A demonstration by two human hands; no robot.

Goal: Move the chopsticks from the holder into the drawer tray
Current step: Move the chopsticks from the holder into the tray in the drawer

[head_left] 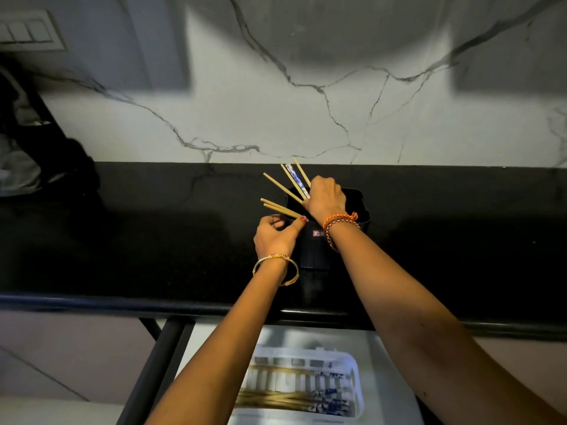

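A black holder (356,210) stands on the dark counter, with several wooden chopsticks (282,187) and one blue-and-white patterned chopstick (294,177) fanning out of it to the upper left. My right hand (326,199) is closed around the bunch at the holder's mouth. My left hand (276,236) rests against the holder's left side, thumb on its rim, fingers curled by the lower sticks. Below the counter edge, a white slotted tray (357,369) lies in the open drawer and holds several chopsticks (276,397).
The black counter (153,240) runs the full width, backed by a white marble wall (276,102). A dark object (76,167) sits at the far left. The drawer's dark frame (153,363) slants down on the left.
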